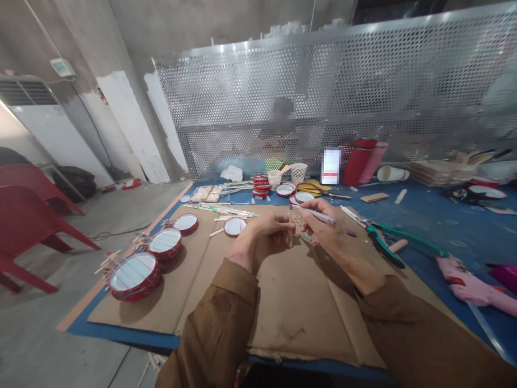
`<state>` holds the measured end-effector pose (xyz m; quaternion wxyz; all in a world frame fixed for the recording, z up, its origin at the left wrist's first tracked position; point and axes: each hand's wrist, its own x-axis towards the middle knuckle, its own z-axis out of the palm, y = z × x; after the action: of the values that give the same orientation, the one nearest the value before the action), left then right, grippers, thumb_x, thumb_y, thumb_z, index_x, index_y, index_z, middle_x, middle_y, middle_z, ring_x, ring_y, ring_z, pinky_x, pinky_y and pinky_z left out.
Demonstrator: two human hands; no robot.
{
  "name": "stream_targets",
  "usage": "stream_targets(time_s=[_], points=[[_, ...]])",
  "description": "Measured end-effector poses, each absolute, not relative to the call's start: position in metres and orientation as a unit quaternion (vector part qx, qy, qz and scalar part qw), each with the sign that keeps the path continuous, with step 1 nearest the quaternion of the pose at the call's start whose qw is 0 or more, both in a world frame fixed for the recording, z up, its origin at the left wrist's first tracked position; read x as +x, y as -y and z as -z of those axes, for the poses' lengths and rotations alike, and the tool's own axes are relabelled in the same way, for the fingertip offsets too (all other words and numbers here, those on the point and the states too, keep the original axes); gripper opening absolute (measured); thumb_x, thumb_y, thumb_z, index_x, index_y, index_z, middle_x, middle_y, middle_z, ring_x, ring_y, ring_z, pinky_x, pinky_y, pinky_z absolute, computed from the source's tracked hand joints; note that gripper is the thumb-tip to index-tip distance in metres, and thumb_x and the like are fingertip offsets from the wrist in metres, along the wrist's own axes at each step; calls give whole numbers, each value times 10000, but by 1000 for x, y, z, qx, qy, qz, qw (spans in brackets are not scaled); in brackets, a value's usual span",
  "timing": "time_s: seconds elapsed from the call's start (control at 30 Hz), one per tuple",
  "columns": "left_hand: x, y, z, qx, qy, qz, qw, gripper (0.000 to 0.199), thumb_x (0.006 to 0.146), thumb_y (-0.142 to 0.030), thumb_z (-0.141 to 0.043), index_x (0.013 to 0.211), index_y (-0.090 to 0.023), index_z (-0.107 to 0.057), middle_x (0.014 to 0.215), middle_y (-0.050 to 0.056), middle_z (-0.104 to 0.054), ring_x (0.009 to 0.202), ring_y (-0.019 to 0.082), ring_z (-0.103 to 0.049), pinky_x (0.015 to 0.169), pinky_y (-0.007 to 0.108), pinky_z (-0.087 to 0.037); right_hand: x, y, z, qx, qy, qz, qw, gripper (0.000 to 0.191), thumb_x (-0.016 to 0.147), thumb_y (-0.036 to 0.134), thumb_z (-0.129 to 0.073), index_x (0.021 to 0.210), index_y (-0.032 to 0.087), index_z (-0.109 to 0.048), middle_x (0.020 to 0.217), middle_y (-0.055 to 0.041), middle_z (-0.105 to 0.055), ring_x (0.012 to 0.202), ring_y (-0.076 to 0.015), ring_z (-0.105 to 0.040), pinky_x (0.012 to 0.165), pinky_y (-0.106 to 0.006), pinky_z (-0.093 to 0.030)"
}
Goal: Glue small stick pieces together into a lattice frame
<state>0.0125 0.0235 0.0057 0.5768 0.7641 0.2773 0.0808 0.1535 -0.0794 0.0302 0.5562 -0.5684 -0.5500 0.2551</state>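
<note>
right at the hub of the clock, the detail is half swallowed: a small patterned piece is partly masked by fingers, its outline is blurred, and its material cannot be told. it is pinched by the left hand, fingertips closed on it, while a slim pale tool is gripped pen-fashion by the right hand, its tip pointed between nine and ten; whether the piece is touched by that tip cannot be made out. both brown sleeves are cut off by the frame. so the piece is held between the two hands, which are set close together over the cardboard sheet. out at nine, a single round lid is seen, and farther off, toward half past eight, three red-sided round tins are lined up. at twelve, a patterned paper cup is spotted; at one, a phone whose display is blurred by pixels; near two, a red bottle. just past three, the way is crossed by green-handled pliers, beside the right forearm, and beyond them a pink glue gun is laid. the far side is closed off by a perforated metal screen.
</note>
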Motion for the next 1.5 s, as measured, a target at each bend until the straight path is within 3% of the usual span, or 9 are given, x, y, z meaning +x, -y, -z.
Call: stream_targets(time_s=[1.5], points=[[12,-26,-2,761,-283,-83,578,349,857,-479,-613,825,-131,-611,592,0,-603,493,82,-513,546,217,-400,148,84,-40,-572,555,-258,547,293,764,476,-613,850,205,-544,537,27,-585,429,-116,-533,373,-196,-379]])
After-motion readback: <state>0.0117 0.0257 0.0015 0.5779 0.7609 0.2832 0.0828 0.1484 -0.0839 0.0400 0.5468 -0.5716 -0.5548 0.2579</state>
